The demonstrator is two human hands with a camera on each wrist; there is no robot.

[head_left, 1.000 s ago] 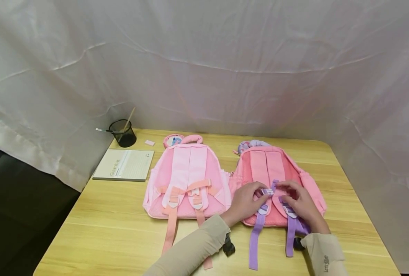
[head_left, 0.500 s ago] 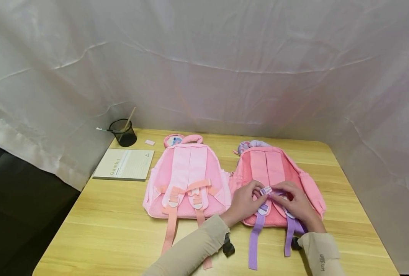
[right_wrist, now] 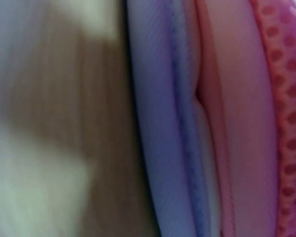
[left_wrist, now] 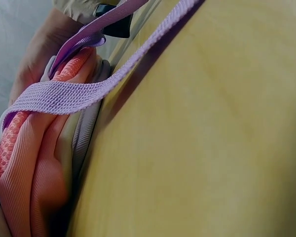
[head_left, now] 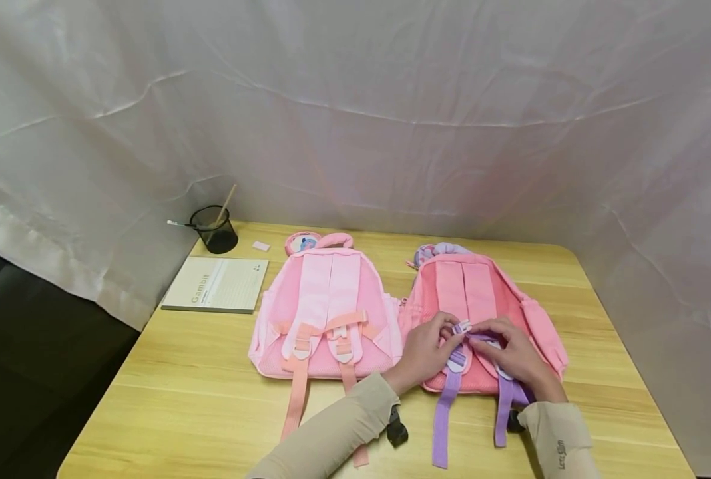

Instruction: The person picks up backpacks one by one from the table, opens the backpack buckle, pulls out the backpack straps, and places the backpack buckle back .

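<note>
A coral-pink backpack (head_left: 481, 279) lies back side up, its shoulder straps facing me. Over its middle, my left hand (head_left: 423, 351) pinches a small white-and-purple buckle (head_left: 462, 326) between thumb and fingers. The right hand (head_left: 516, 351) meets it from the other side, pinching the purple webbing (head_left: 480, 337) at the buckle; its fingertips partly cover the joint, so whether two halves are joined cannot be told. Loose purple strap ends (head_left: 442, 432) hang onto the table. In the left wrist view one purple strap (left_wrist: 64, 96) crosses the bag's edge. The right wrist view shows only the bag's side (right_wrist: 241, 118).
Left of it lies a light pink backpack (head_left: 329, 279) with orange straps, its buckle strap across the back. Farther left are a notebook (head_left: 218, 286), a pink eraser (head_left: 261, 246) and a black mesh pen cup (head_left: 218, 233). Pale curtains (head_left: 403, 133) surround the wooden table (head_left: 170, 399).
My right hand has moved left from the right shoulder strap, bringing purple webbing up to the buckle in the left hand. The left hand stays nearly in place, the buckle slightly turned.
</note>
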